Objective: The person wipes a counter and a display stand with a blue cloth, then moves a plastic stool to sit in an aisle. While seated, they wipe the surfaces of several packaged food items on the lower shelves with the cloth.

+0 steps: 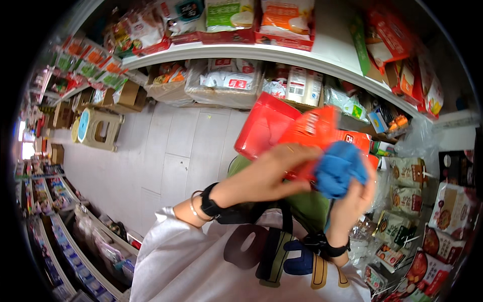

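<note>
My left hand (279,170) grips an orange-red packet (313,128) by its near edge, and motion blurs both. A crumpled blue cloth (337,168) is bunched in my right hand (356,200), pressed close to the packet's right side. Whether the cloth touches the packet cannot be made out. Beyond my left hand, a red box (268,124) is tilted, partly covered by the packet. Another orange-red package with white print (353,139) shows behind the cloth. What supports the red box is hidden.
A white shelf (328,56) crosses ahead, carrying bagged foods in red display cartons (285,39). Below it stand cardboard boxes of packets (222,94). Packets hang on hooks (405,168) close at right. A beige stool with a blue seat (100,128) stands on the floor at left.
</note>
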`<action>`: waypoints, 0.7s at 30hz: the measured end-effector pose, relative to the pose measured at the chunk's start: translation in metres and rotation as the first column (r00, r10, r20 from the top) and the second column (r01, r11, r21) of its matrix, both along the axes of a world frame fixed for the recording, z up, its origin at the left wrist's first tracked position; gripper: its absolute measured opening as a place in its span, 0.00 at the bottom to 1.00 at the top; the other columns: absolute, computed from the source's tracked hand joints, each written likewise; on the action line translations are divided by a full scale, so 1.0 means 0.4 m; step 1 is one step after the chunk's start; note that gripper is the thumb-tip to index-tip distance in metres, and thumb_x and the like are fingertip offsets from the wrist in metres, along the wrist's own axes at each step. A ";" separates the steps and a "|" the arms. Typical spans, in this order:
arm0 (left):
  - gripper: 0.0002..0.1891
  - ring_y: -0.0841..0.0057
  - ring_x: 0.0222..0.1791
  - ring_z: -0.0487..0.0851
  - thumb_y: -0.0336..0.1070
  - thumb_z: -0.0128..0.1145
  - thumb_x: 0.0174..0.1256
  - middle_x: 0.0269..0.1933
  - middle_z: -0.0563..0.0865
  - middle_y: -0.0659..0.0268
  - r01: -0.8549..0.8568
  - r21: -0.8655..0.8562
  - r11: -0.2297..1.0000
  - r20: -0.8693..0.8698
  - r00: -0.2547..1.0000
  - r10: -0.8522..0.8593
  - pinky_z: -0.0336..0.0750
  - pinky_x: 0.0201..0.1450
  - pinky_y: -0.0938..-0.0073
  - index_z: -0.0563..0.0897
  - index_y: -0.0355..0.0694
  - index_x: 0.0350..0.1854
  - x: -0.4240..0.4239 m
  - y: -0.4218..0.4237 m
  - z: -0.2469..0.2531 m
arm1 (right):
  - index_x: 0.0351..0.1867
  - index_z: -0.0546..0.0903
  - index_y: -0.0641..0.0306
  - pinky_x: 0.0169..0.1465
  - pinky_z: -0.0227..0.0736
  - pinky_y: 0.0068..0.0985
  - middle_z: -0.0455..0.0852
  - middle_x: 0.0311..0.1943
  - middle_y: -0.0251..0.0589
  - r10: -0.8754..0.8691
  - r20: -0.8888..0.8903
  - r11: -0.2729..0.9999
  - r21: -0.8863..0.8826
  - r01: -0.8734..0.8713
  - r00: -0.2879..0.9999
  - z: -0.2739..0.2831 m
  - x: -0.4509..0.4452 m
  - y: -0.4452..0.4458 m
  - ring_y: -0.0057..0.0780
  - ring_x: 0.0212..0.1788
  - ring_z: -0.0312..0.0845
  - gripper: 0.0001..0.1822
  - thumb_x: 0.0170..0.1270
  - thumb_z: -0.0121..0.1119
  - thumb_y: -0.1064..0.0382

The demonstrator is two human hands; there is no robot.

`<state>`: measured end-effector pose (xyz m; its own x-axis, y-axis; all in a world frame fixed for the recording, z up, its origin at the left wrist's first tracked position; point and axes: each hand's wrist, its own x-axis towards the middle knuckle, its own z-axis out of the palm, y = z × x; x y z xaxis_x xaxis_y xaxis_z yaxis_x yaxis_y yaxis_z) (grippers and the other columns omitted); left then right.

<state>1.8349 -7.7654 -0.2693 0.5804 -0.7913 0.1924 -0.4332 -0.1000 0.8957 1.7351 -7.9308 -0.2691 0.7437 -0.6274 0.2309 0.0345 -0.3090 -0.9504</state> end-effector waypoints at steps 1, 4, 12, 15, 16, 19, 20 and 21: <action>0.34 0.57 0.58 0.73 0.39 0.65 0.55 0.62 0.72 0.52 0.155 -0.020 0.988 0.088 0.984 -0.152 0.65 0.62 0.61 0.67 0.41 0.65 -0.009 -0.013 -0.021 | 0.55 0.73 0.73 0.60 0.66 0.32 0.76 0.55 0.48 -0.113 0.106 0.993 0.055 0.107 0.988 0.014 0.002 -0.007 0.34 0.56 0.73 0.20 0.61 0.42 0.76; 0.40 0.53 0.67 0.61 0.44 0.66 0.53 0.70 0.59 0.51 0.113 0.077 0.991 0.284 0.950 -0.130 0.55 0.70 0.57 0.62 0.42 0.68 -0.033 -0.029 -0.108 | 0.57 0.72 0.71 0.59 0.69 0.32 0.74 0.57 0.47 -0.175 0.259 0.984 0.084 0.158 0.950 0.048 0.012 -0.027 0.36 0.58 0.71 0.21 0.62 0.40 0.75; 0.41 0.54 0.68 0.60 0.43 0.67 0.49 0.67 0.63 0.49 0.035 0.267 0.963 0.413 0.898 -0.147 0.56 0.70 0.59 0.64 0.34 0.65 -0.038 -0.004 -0.183 | 0.62 0.71 0.62 0.69 0.48 0.44 0.68 0.64 0.49 0.076 -0.508 0.346 -0.794 -0.500 0.858 -0.107 0.133 -0.025 0.45 0.68 0.58 0.25 0.60 0.52 0.66; 0.38 0.55 0.67 0.62 0.42 0.68 0.47 0.64 0.68 0.49 0.014 0.274 0.962 0.433 0.891 -0.136 0.57 0.70 0.60 0.68 0.31 0.61 -0.051 -0.004 -0.202 | 0.59 0.73 0.63 0.69 0.47 0.45 0.70 0.62 0.49 0.107 -0.461 0.298 -0.830 -0.471 0.881 -0.143 0.183 0.017 0.44 0.67 0.59 0.24 0.59 0.53 0.63; 0.37 0.55 0.67 0.63 0.43 0.67 0.47 0.62 0.69 0.49 0.028 0.294 0.955 0.415 0.897 -0.154 0.57 0.70 0.61 0.69 0.30 0.60 -0.049 -0.001 -0.213 | 0.58 0.74 0.63 0.70 0.47 0.45 0.71 0.61 0.49 0.150 -0.476 0.265 -0.825 -0.499 0.867 -0.160 0.197 0.038 0.44 0.67 0.59 0.23 0.58 0.53 0.63; 0.31 0.59 0.63 0.68 0.43 0.66 0.49 0.58 0.74 0.51 0.012 0.266 0.964 0.399 0.909 -0.121 0.59 0.68 0.61 0.73 0.30 0.55 -0.046 0.021 -0.198 | 0.53 0.77 0.65 0.69 0.50 0.43 0.74 0.58 0.48 0.261 -0.488 0.244 -0.802 -0.546 0.833 -0.158 0.209 0.058 0.43 0.65 0.62 0.21 0.55 0.56 0.66; 0.30 0.59 0.63 0.69 0.43 0.65 0.51 0.58 0.74 0.51 0.004 0.244 0.970 0.379 0.920 -0.099 0.59 0.68 0.61 0.73 0.30 0.55 -0.048 0.028 -0.186 | 0.53 0.77 0.65 0.68 0.51 0.42 0.74 0.58 0.48 0.312 -0.501 0.254 -0.775 -0.579 0.807 -0.142 0.200 0.043 0.42 0.65 0.63 0.21 0.54 0.56 0.67; 0.29 0.60 0.62 0.70 0.43 0.64 0.52 0.57 0.75 0.51 0.003 0.223 0.975 0.357 0.930 -0.084 0.60 0.67 0.60 0.73 0.31 0.55 -0.054 0.036 -0.179 | 0.53 0.77 0.65 0.67 0.52 0.41 0.74 0.58 0.48 0.358 -0.513 0.266 -0.745 -0.612 0.780 -0.128 0.183 0.029 0.42 0.65 0.63 0.22 0.53 0.57 0.68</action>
